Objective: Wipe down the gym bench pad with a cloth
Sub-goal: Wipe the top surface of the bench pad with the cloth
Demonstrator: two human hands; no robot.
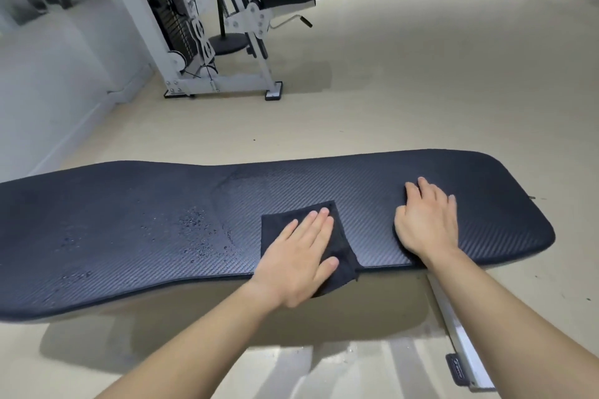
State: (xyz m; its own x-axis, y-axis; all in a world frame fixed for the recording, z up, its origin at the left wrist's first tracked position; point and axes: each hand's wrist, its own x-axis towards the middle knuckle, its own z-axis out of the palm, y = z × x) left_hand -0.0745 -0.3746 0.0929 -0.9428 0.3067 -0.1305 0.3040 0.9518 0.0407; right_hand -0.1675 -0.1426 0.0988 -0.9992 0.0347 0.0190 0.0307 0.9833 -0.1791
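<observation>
Gym floor, one bench pad (136,214), one black cloth (288,220). Left hand (298,262) fingers flat on cloth; right hand (428,223) flat on pad, holding nothing.

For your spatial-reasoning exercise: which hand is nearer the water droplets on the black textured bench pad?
Left hand, on the black cloth beside the water droplets; right hand lies farther right.

Cloth (337,236) on bench pad (129,220) — droplets (197,230) left, weight machine (207,26) behind.
</observation>
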